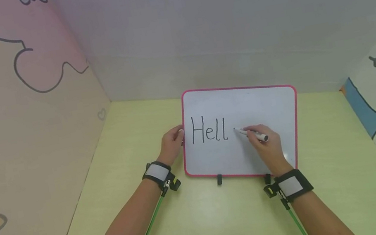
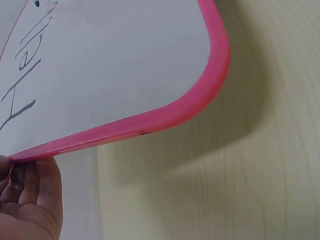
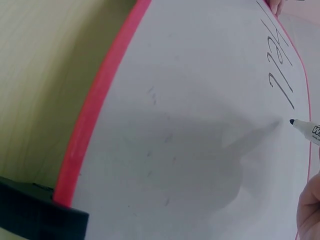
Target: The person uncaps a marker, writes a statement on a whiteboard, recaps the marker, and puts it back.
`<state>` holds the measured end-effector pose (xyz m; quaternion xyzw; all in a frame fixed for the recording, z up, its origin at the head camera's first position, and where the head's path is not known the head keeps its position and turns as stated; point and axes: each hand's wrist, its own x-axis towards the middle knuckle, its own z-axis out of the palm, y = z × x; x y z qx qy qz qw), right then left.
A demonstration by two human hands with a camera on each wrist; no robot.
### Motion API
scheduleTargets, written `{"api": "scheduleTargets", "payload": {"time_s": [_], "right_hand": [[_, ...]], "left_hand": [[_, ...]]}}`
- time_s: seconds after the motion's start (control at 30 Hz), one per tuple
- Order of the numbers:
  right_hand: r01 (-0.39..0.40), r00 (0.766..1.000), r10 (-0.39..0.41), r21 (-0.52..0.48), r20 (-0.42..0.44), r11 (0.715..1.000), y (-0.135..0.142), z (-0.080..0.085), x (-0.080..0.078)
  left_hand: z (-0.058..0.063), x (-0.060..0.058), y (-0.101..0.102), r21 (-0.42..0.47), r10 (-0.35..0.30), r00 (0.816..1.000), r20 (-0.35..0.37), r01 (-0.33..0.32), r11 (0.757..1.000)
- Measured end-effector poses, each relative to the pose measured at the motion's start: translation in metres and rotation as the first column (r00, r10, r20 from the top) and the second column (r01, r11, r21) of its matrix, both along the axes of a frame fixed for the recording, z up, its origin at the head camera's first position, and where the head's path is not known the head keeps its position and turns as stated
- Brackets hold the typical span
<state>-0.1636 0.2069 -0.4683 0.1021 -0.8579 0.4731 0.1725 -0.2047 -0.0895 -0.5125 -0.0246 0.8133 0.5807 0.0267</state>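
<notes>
In the head view, a whiteboard [image 1: 254, 106] with a pink rim sits toward twelve o'clock on the desk [image 1: 206, 219], propped at a slant, with two black feet [image 1: 219, 179] at its seven and five o'clock. The left hand [image 1: 171, 143] is at the board's nine o'clock edge. The right hand [image 1: 268, 143] has its fingers closed round a marker [image 1: 261, 136], and lies at four o'clock from the tip. Dark letters, "Hell" [image 1: 209, 132], fill the nine o'clock side; the tip is near the board's middle, just at three o'clock of the last letter. For an even line, it would help to match the height and spacing of the letters there and to keep the palm off the fresh ink.

In the left wrist view, the hand at eight o'clock pinches the rim, thumb on the writing side, fingers behind, with no visible slack. A shadow on the desk shows this edge stands clear of it, so the grip should stay firm, lest the board rock under pen pressure.

In the right wrist view, the marker enters at three o'clock, cap off. Its dark tip seems close to the surface; whether it touches, I cannot tell. Light, steady pressure would suit it. The right hand shows only partly, at four o'clock; the letters lie at two.
</notes>
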Motion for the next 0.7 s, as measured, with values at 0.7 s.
{"api": "scheduleTargets", "payload": {"time_s": [0.7], "right_hand": [[0.022, 1.000, -0.022, 0.074, -0.004, 0.997, -0.0079, 0.0013, -0.0028]], "left_hand": [[0.0014, 0.0021, 0.0008, -0.005, 0.003, 1.000, 0.013, -0.003, 1.000]]}}
